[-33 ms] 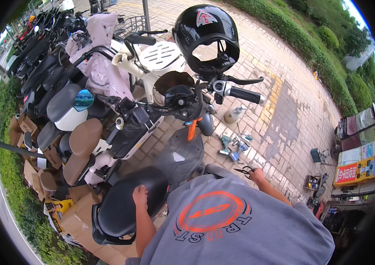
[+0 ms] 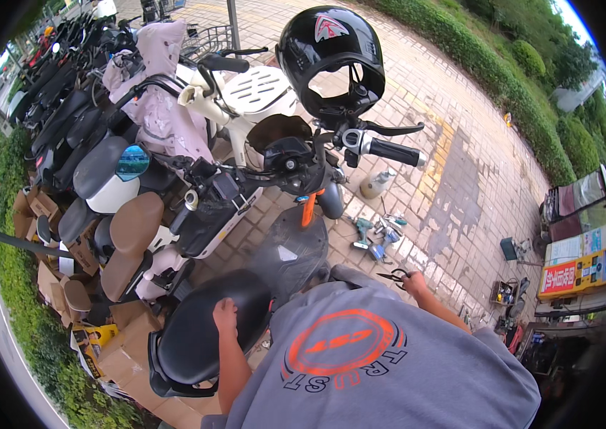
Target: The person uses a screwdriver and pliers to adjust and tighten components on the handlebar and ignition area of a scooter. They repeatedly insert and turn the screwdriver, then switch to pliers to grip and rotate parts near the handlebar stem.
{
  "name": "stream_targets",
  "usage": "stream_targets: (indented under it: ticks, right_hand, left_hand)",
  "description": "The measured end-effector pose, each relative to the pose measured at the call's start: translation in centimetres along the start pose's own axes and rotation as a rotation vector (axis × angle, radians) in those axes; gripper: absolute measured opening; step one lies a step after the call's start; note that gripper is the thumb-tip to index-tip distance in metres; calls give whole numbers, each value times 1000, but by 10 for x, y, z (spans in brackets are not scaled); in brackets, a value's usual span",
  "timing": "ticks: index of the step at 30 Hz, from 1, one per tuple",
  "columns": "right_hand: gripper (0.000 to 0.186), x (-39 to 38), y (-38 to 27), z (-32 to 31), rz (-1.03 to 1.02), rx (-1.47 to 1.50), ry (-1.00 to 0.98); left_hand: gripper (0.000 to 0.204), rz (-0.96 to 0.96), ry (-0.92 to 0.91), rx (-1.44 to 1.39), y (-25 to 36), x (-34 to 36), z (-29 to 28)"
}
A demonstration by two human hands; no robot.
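My left hand (image 2: pixel 225 314) is over the black seat (image 2: pixel 196 336) of an electric scooter, its fingers curled into a loose fist. Nothing shows in it. Off to the right of the scooter, my right hand (image 2: pixel 413 283) is closed round the handles of black scissors (image 2: pixel 393 277), whose tips point left. Ahead of the seat lies the dark footboard (image 2: pixel 292 247), with an orange part (image 2: pixel 309 209) on the front column above it. A glossy black helmet (image 2: pixel 328 50) hangs on the handlebar by the right grip (image 2: pixel 392 152).
On the paving ahead lie a teal cordless drill (image 2: pixel 364 229) and other hand tools (image 2: pixel 386 239); beyond them stands a pale spray bottle (image 2: pixel 376 184). Parked scooters (image 2: pixel 131 229) and cardboard boxes (image 2: pixel 121 343) crowd the left. A cart with a yellow-and-red box (image 2: pixel 578 272) is at right.
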State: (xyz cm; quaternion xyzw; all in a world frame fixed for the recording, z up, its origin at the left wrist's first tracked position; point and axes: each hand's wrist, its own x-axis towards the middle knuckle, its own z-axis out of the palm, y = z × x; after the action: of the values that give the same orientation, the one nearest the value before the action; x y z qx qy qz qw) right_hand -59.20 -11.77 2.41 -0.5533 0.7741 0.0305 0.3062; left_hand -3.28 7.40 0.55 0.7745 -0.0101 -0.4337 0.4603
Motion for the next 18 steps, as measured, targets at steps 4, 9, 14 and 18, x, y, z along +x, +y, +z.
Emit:
stream_targets:
  ticks: [4,9,14,18]
  right_hand:
    - [28,-10,0,-4,35,13,19]
    - [32,-11,-36,-13,4,-73,58]
    - [30,24,-76,6,-135,-62,63]
    - [31,29,-136,29,-141,8,-39]
  left_hand:
    - [30,-41,76,35,4,14,11]
    - [39,194,178,123,85,8,15]
    - [34,786,438,152,210,49,0]
    - [37,847,448,457,277,91,-3]
